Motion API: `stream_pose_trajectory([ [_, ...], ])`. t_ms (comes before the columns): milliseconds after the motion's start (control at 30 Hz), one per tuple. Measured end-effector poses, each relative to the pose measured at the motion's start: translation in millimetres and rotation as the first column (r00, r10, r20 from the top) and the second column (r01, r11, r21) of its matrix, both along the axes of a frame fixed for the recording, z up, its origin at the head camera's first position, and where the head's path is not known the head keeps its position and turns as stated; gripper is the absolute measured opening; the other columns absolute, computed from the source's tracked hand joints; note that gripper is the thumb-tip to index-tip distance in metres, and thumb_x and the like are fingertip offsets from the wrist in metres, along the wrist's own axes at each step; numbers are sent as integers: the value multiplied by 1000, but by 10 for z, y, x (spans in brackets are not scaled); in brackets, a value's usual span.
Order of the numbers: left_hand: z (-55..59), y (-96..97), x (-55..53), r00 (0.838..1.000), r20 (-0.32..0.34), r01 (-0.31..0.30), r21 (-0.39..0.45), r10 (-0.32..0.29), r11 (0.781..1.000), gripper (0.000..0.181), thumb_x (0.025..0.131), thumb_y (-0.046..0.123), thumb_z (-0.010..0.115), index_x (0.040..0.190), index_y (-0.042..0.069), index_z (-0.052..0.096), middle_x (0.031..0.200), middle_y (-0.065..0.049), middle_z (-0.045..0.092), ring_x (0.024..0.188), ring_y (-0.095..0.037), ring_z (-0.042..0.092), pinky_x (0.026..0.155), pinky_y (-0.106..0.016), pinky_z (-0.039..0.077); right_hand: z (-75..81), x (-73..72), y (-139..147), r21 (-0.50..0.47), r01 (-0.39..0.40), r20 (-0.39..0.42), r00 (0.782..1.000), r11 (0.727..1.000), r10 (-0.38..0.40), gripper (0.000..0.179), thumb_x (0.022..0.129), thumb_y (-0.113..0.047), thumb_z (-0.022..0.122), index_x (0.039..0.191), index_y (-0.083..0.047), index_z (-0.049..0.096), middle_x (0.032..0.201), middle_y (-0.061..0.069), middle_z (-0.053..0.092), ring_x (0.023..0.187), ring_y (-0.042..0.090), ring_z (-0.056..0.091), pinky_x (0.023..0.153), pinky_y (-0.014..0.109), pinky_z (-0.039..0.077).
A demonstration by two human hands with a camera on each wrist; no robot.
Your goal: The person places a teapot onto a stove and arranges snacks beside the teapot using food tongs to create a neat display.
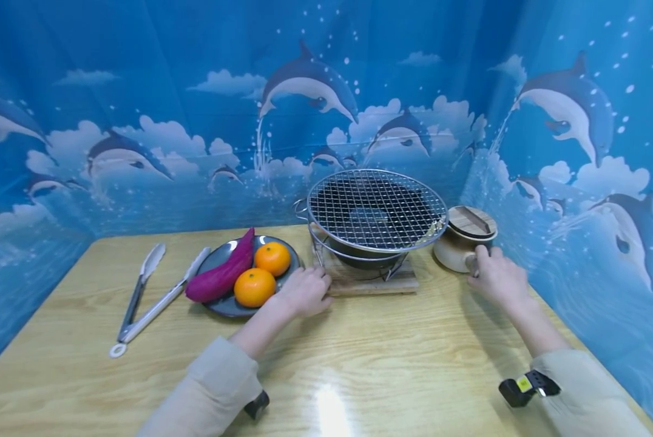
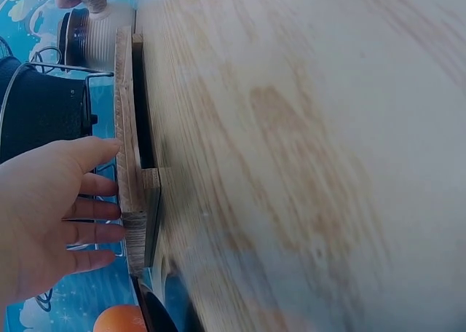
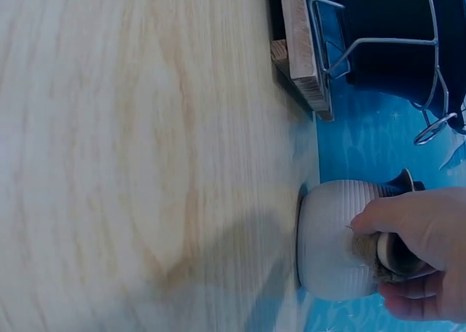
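Note:
My left hand [image 1: 306,291] rests its fingertips at the left end of the wooden base [image 1: 370,288] of a tabletop grill. In the left wrist view its fingers [image 2: 98,210] are nearly straight along that base. A round wire mesh [image 1: 378,209] lies over the grill's dark bowl [image 1: 359,262], which sits in a wire stand. To the right, a pale ribbed ceramic pot [image 1: 451,254] with a wooden lid [image 1: 473,221] stands on the table. My right hand [image 1: 498,276] grips its stubby side handle [image 3: 364,250], thumb on one side and fingers on the other.
Left of the grill, a dark plate [image 1: 230,308] holds a purple sweet potato [image 1: 225,276] and two oranges [image 1: 255,287]. Metal tongs [image 1: 154,312] lie spread farther left on the wooden table [image 1: 370,364]. A blue dolphin curtain [image 1: 195,121] closes in the back and sides.

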State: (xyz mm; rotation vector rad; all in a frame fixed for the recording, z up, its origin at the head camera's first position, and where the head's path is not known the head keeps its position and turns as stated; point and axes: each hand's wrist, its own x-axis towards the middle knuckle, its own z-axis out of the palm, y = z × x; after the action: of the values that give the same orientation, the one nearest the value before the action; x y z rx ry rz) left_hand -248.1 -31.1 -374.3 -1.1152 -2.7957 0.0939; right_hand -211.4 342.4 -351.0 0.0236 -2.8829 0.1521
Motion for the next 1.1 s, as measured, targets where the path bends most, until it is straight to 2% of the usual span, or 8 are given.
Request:
stream_pose_trajectory([
  [200, -8, 0, 3, 1000, -5, -5, 9, 5, 1000, 31, 86, 37, 60, 96, 7, 63, 93, -7, 56, 89, -25, 54, 75, -38, 44, -62, -25, -20, 32, -18, -56, 998, 999, 20, 30, 73, -8, 60, 90, -1, 36, 81, 25, 41, 63, 44, 49, 43, 49, 36],
  [400, 9, 0, 15, 1000, 15, -9, 3, 9, 1000, 32, 87, 36, 60, 98, 7, 62, 94, -8, 55, 90, -25, 53, 76, -39, 44, -135, -80, -11, 148, -45, -145, 987, 988, 67, 21, 79, -6, 57, 84, -2, 37, 74, 23, 41, 59, 42, 48, 46, 49, 34],
  [500, 17, 1, 16, 1000, 21, -7, 3, 7, 1000, 32, 87, 37, 60, 98, 7, 62, 95, -8, 55, 91, -25, 53, 77, -39, 44, -131, -97, 2, 179, -40, -147, 987, 983, 67, 22, 77, -7, 59, 83, -2, 38, 72, 22, 41, 58, 41, 48, 49, 48, 32],
  [700, 17, -1, 13, 1000, 18, 5, 15, -5, 1000, 32, 86, 36, 61, 98, 6, 62, 94, -9, 55, 91, -26, 53, 77, -40, 44, -111, -100, 14, 182, -21, -113, 993, 983, 42, 25, 73, -7, 61, 85, -3, 40, 70, 22, 43, 61, 43, 49, 54, 50, 32],
  [1100, 13, -1, 15, 1000, 10, 7, 17, -7, 1000, 32, 86, 36, 62, 97, 6, 61, 92, -9, 54, 89, -26, 53, 75, -40, 45, -137, -87, 31, 154, -5, -112, 993, 988, 23, 21, 75, -8, 56, 85, -4, 38, 70, 22, 47, 64, 46, 50, 60, 55, 31],
])
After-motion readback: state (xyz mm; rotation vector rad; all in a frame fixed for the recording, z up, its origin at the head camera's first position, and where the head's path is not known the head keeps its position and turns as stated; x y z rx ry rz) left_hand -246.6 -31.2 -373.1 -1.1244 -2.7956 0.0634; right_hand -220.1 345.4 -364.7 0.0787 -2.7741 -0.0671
